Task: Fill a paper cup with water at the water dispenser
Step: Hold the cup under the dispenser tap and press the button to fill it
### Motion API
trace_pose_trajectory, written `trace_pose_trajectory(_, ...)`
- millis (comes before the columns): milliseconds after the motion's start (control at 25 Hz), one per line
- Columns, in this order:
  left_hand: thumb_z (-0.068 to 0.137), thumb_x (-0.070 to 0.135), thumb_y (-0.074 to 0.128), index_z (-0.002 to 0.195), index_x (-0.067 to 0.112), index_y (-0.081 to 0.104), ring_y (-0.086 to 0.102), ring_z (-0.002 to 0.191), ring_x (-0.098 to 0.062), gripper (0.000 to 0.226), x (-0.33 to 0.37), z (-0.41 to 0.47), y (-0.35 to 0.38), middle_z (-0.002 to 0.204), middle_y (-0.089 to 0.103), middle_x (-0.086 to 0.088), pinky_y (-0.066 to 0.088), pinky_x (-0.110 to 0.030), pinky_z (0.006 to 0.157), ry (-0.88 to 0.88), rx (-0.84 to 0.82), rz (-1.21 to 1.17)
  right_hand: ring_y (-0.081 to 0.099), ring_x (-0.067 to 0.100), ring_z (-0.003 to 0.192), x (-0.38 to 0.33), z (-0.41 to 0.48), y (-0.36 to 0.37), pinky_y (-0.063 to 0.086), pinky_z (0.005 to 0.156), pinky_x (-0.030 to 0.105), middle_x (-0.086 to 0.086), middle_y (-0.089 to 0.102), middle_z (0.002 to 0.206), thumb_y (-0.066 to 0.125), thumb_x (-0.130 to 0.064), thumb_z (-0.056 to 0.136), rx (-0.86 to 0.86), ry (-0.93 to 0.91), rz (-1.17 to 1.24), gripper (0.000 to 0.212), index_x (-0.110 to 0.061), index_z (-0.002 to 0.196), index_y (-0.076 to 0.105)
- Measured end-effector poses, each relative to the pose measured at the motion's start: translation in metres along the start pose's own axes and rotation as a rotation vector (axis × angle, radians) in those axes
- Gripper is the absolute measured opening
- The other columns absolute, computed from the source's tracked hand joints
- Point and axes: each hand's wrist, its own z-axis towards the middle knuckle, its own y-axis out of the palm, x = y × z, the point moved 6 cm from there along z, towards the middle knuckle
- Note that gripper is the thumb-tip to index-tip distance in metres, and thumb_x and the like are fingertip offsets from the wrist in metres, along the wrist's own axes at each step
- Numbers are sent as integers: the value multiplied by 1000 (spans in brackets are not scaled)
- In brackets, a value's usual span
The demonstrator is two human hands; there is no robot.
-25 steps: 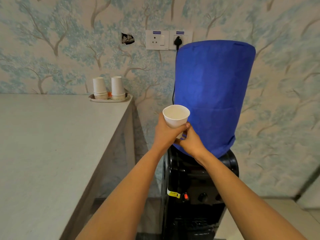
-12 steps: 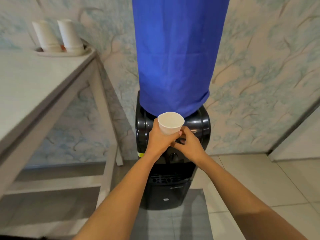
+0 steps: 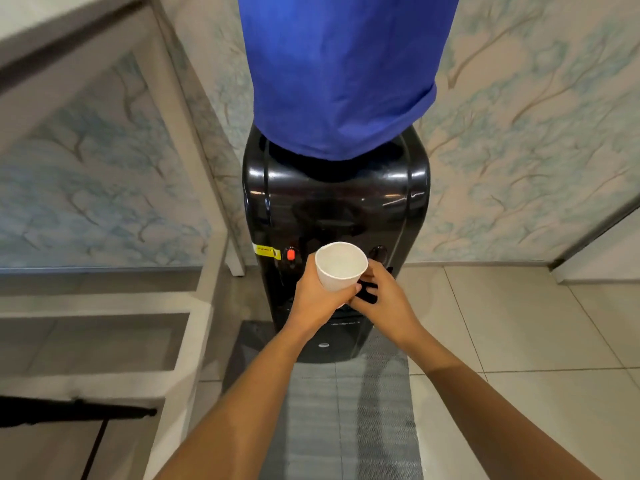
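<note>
A white paper cup (image 3: 341, 266) stands upright and looks empty, held in front of the black water dispenser (image 3: 336, 209). My left hand (image 3: 317, 299) is wrapped around its lower half. My right hand (image 3: 384, 299) touches the cup's base from the right with its fingertips, fingers curled. The cup sits level with the dispenser's taps: a red tap (image 3: 291, 254) to its left and a dark tap (image 3: 378, 252) to its right. A blue cloth cover (image 3: 339, 71) hides the bottle on top.
A white table frame (image 3: 187, 157) stands close on the left, with a low shelf (image 3: 104, 306) under it. A grey mat (image 3: 346, 417) lies on the tiled floor before the dispenser. Patterned wall behind. A black rod (image 3: 76, 412) pokes in at lower left.
My view has tilted down and come closer to the dispenser. Both hands have lowered the cup from in front of the blue cover to the level of the taps.
</note>
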Motion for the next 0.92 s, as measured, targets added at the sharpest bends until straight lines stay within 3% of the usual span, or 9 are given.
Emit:
trace_pose_trajectory(200, 62, 28, 84, 115, 43, 39, 49, 98, 10, 71, -48, -11, 4, 103, 52, 29, 42, -4, 65, -75, 20, 46, 47, 8, 116, 34, -13, 12, 39, 98, 24, -4, 52, 126, 65, -8, 81, -64, -3, -97, 57, -26, 130, 41)
trace_pose_trajectory(320, 62, 26, 84, 116, 41, 40, 51, 98, 6, 72, -68, -8, 2, 103, 52, 27, 43, -2, 63, -91, 21, 72, 49, 7, 113, 45, -16, 17, 42, 99, 26, -6, 54, 123, 60, -6, 85, -40, 10, -89, 52, -26, 129, 43)
trace_pose_trajectory(480, 60, 27, 85, 115, 41, 40, 52, 102, -2, 72, -91, -2, -3, 105, 53, 24, 41, -10, 75, -99, -1, 101, 53, 11, 110, 43, -14, 19, 46, 97, 32, -5, 59, 117, 50, -13, 92, 47, -3, -98, 38, -23, 128, 47)
trace_pose_trajectory(600, 61, 24, 85, 118, 39, 39, 51, 107, -6, 74, -109, 4, -3, 108, 53, 21, 42, -12, 78, -122, -9, 80, 48, 15, 115, 32, -14, 25, 44, 98, 35, -2, 56, 125, 44, -21, 95, 84, -77, -309, 39, -23, 134, 43)
trace_pose_trajectory(760, 63, 26, 84, 123, 34, 39, 50, 112, -14, 76, -117, 22, 5, 113, 52, 11, 47, -28, 86, -125, -23, 58, 41, 18, 120, 17, -7, 37, 39, 100, 32, 1, 47, 134, 36, -28, 97, 106, -168, -668, 47, -23, 143, 26)
trace_pose_trajectory(920, 64, 27, 83, 124, 35, 37, 50, 105, -9, 76, -119, 38, 13, 108, 50, 15, 51, -28, 85, -96, -6, 1, 40, 19, 121, 19, 3, 45, 38, 98, 33, 3, 43, 137, 34, -32, 97, 137, -156, -810, 53, -23, 146, 15)
